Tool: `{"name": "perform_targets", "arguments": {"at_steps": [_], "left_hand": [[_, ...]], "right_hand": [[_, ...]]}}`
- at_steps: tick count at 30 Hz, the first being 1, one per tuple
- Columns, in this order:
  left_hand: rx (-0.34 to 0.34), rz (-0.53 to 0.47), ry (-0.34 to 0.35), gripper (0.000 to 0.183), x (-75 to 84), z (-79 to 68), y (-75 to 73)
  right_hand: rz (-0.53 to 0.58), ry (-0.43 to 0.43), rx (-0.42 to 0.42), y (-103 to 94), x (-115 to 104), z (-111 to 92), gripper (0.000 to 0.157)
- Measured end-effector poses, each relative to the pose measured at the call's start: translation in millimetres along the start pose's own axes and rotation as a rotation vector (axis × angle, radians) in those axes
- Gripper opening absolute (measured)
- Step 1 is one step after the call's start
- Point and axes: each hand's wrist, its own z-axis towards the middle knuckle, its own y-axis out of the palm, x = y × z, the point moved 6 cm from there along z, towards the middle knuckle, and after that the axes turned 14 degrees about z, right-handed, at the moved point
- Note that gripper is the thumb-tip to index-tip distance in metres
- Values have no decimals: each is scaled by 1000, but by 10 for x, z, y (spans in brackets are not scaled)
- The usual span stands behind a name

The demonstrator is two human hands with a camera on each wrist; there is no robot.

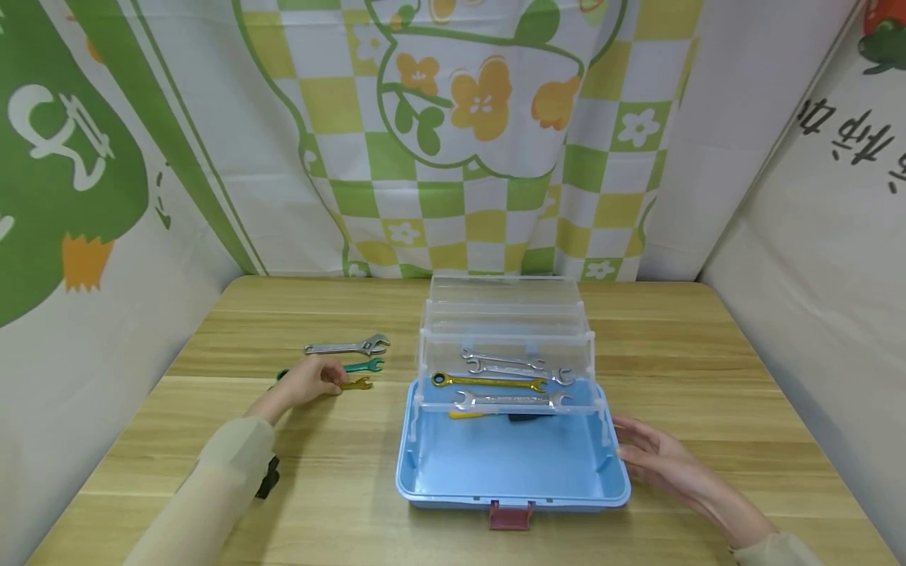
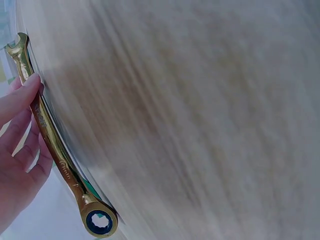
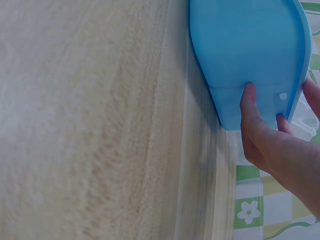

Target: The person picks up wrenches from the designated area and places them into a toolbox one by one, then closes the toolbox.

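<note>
My left hand [image 1: 311, 381] pinches a gold ratcheting combination wrench [image 2: 53, 142] beside a green wrench [image 1: 364, 366], left of the blue toolbox [image 1: 510, 465]. My right hand [image 1: 654, 452], fingers apart, touches its side. Its clear trays [image 1: 566, 352] hold one gold spanner [image 1: 488, 382] and three silver spanners [image 1: 513, 402].

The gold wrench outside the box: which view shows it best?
The left wrist view: the gold wrench shows close up, forked end to ring. The head view shows mainly its forked end; the right wrist view, none of it.
</note>
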Motion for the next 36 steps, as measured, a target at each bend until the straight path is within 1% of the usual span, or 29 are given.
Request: {"name": "perform_targets", "arguments": {"at_steps": [2, 5, 10, 14, 18, 22, 29, 34, 36], "left_hand": [[1, -9, -14, 11, -6, -9, -5], [8, -13, -13, 10, -15, -23, -10], [38, -3, -10, 9, -43, -41, -12], [65, -17, -6, 9, -52, -54, -31], [78, -34, 2, 9, -30, -68, -67], [72, -50, 1, 8, -4, -70, -96], [73, -104, -15, 8, 49, -81, -163], [91, -121, -14, 8, 107, -88, -224], [109, -118, -13, 8, 128, -86, -251]], "right_hand": [[-2, -2, -3, 3, -2, -4, 67], [-4, -3, -4, 3, 0, -8, 67], [-8, -4, -1, 2, 3, -10, 67], [-5, -5, -3, 5, 2, -13, 67], [1, -4, -6, 8, 2, -14, 67], [5, -1, -4, 8, 4, -13, 67], [11, 5, 0, 4, 12, -5, 68], [6, 0, -1, 3, 12, -7, 68], [4, 1, 1, 6, 9, -8, 68]]}}
